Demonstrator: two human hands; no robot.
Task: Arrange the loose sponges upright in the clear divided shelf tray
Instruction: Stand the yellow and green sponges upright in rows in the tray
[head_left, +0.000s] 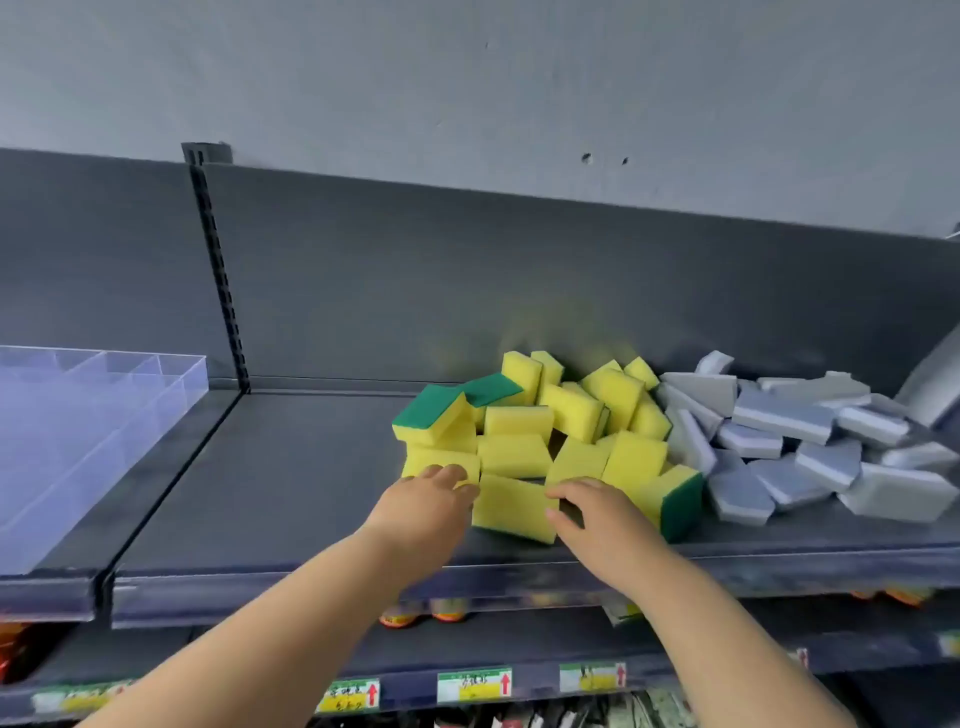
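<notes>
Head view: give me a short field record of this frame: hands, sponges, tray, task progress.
yellow sponges: loose heap on the shelf, some showing green scouring faces
grey sponges: loose heap right of the yellow heap
front yellow sponge: lies between the two hands
left hand: fingertips on the heap's front left; grip unclear
right hand: touches the front sponge's right end; grip unclear
clear divided tray: on the next shelf section to the left, no sponges visible in it
progress: nothing placed in the tray yet
</notes>
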